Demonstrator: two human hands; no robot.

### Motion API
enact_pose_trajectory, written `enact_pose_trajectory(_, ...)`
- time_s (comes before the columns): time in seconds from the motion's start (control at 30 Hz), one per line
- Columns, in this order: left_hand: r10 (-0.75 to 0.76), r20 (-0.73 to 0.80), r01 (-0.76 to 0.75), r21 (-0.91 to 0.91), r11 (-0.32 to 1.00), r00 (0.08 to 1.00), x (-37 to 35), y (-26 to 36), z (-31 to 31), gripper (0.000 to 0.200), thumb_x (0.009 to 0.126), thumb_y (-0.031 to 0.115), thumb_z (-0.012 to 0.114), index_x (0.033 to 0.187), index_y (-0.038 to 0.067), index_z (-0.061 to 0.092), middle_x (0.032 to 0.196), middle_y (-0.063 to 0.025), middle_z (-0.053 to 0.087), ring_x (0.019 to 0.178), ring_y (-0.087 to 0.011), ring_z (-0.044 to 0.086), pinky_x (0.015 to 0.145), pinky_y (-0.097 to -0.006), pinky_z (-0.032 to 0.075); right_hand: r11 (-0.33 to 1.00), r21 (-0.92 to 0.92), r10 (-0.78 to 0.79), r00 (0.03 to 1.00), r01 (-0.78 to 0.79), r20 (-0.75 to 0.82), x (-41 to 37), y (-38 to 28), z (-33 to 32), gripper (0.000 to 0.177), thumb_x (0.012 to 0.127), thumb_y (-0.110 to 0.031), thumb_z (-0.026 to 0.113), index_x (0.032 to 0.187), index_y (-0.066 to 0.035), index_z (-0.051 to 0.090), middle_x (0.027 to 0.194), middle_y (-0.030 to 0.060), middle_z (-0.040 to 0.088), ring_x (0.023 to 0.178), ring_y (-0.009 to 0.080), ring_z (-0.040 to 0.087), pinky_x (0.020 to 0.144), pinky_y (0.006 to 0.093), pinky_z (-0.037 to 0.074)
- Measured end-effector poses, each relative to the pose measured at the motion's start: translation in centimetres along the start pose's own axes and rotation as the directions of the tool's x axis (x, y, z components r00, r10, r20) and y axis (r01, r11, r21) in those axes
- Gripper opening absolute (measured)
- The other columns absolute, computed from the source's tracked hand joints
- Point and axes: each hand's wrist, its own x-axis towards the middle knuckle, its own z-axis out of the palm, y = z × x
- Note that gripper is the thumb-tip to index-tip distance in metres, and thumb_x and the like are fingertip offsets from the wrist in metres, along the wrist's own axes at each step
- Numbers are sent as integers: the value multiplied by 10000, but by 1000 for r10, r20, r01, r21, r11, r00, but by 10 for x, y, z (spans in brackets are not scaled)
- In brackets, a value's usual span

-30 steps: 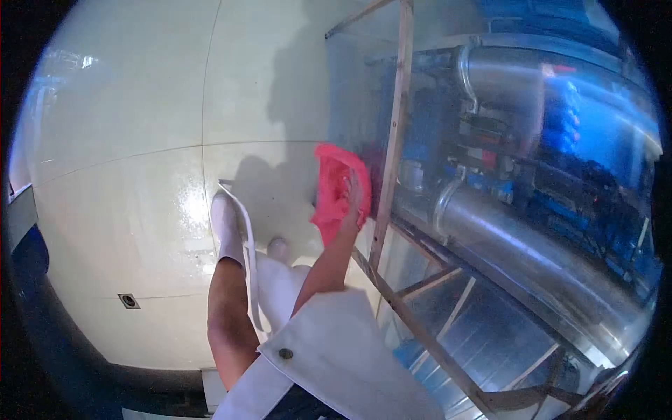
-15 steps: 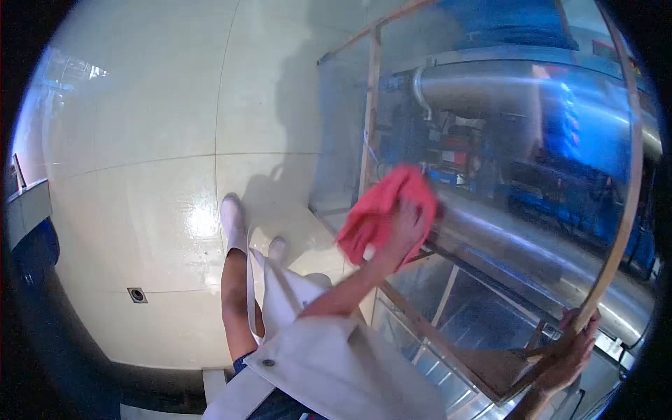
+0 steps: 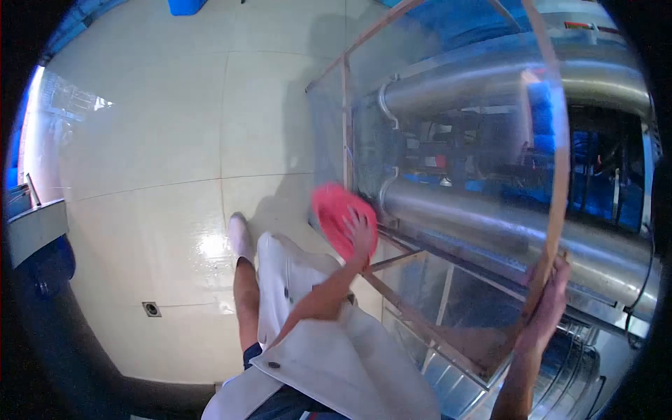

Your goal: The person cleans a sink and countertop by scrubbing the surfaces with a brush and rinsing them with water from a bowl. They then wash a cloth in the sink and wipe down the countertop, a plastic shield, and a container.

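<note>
A pink-red cloth [image 3: 329,213] lies bunched under my left hand [image 3: 359,231], pressed against the left part of a clear panel [image 3: 462,161]. My left fingers grip its near side. The panel is a see-through sheet on a thin wooden-coloured frame [image 3: 558,161]. At the right, my right hand [image 3: 549,297] is wrapped round the upright bar of that frame, near its lower end. Part of its fingers are hidden behind the bar.
Behind the panel run shiny metal cylinders [image 3: 490,217] and machine parts. Pale tiled floor [image 3: 154,231], wet and reflective, stretches left, with a small drain [image 3: 151,309]. A white apron [image 3: 336,357] and white boot [image 3: 240,234] show below. A blue container [image 3: 185,5] stands far off.
My left hand has moved the cloth left and slightly down across the panel. My right hand still grips the frame bar. The view has shifted, bringing the panel leftward.
</note>
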Motion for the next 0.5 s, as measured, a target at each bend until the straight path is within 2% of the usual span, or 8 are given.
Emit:
enact_pose_trajectory(0.03,-20,168,21,-5,1000,986,-42,-7,10,498,929,323,317,1332,31,308,1448,-221,124,1311,-470,117,1032,-624,108,1000,16,2,1000,-2,4,0,1,-2,618,842,-585,410,1118,-33,441,827,45,459,765,135,442,705,271,339)
enact_pose_trajectory(0.07,-20,157,20,5,1000,987,-70,-1,14,498,929,323,317,1332,31,308,1448,-221,124,1311,-470,117,1032,-624,108,995,91,-29,999,26,36,-1,-1,1,568,860,-544,411,1114,-37,443,843,46,463,782,139,451,721,277,346)
enact_pose_trajectory(0.23,279,-145,-309,-591,745,949,-165,65,8,508,925,303,324,1330,-1,298,1439,-236,135,1319,-462,95,1024,-632,104,971,236,-58,993,33,99,11,8,6,386,931,-375,377,1091,-31,448,866,54,477,811,157,472,740,300,370)
enact_pose_trajectory(0.3,332,72,-306,-240,921,941,-224,139,-68,510,913,285,343,1322,-18,300,1428,-238,155,1310,-474,101,1024,-624,106,962,258,-136,977,91,162,3,13,-3,393,938,-377,350,1065,-20,454,865,78,491,831,175,479,763,319,373)
enact_pose_trajectory(0.33,347,51,-328,-222,918,937,-234,156,-76,510,913,285,343,1322,-18,300,1428,-238,155,1310,-474,101,1024,-624,106,952,285,-156,976,108,151,1,12,-6,393,938,-377,350,1065,-20,454,865,78,491,831,175,479,763,319,373)
enact_pose_trajectory(0.4,632,-242,-651,1,759,736,-251,192,-75,504,910,270,347,1306,-40,315,1390,-250,238,1279,-505,151,1034,-600,107,944,243,-266,950,223,161,-1,10,-7,388,942,-359,336,1050,-10,468,869,122,510,843,220,494,771,332,374)
enact_pose_trajectory(0.43,636,-270,-655,26,755,723,-251,194,-71,504,910,270,347,1306,-40,315,1390,-250,238,1279,-505,151,1034,-600,107,931,270,-296,941,247,161,-1,7,-5,388,942,-359,336,1050,-10,468,869,122,510,843,220,494,771,332,374)
enact_pose_trajectory(0.5,572,-373,-629,-695,349,730,-246,178,-65,461,934,244,314,1311,-22,324,1344,-225,342,1239,-442,296,1036,-552,174,953,211,-238,968,217,83,0,4,-2,374,942,-325,344,1046,4,489,892,161,522,859,267,509,785,337,376)
